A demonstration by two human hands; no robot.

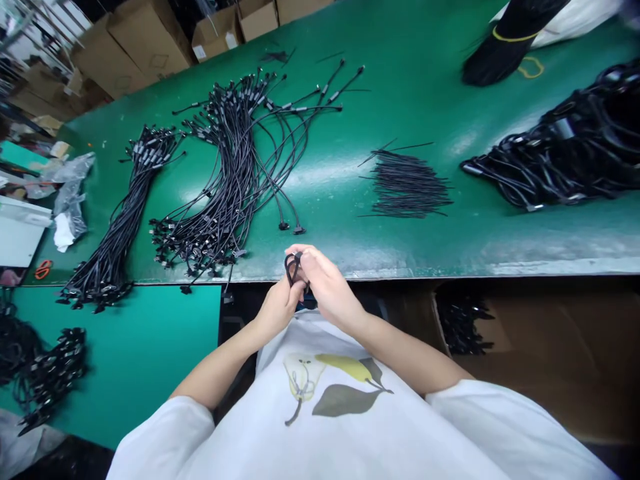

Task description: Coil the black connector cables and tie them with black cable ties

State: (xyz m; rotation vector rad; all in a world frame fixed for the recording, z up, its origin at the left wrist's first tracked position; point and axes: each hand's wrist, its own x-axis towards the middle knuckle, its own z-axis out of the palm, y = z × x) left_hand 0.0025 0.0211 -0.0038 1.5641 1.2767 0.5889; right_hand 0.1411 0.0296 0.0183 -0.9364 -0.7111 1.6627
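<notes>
Close to my body at the table's front edge, a black cable [291,268] is looped into a small coil between my hands. My left hand [281,301] is closed on the lower part of the coil. Fingers of my right hand [326,283] close on its upper side, so part of the cable is hidden. Just beyond my hands lies a spread pile of black cables [235,160] with small connectors at both ends. To the right of it is a stack of short thin black ties [410,183].
A straight bunch of cables [127,213] lies left. Coiled cables [565,147] heap up at the right, below a banded black bundle [510,43]. Orange scissors [43,269] rest near the left corner. An open cardboard box [550,333] stands below the table's edge, with black coils inside.
</notes>
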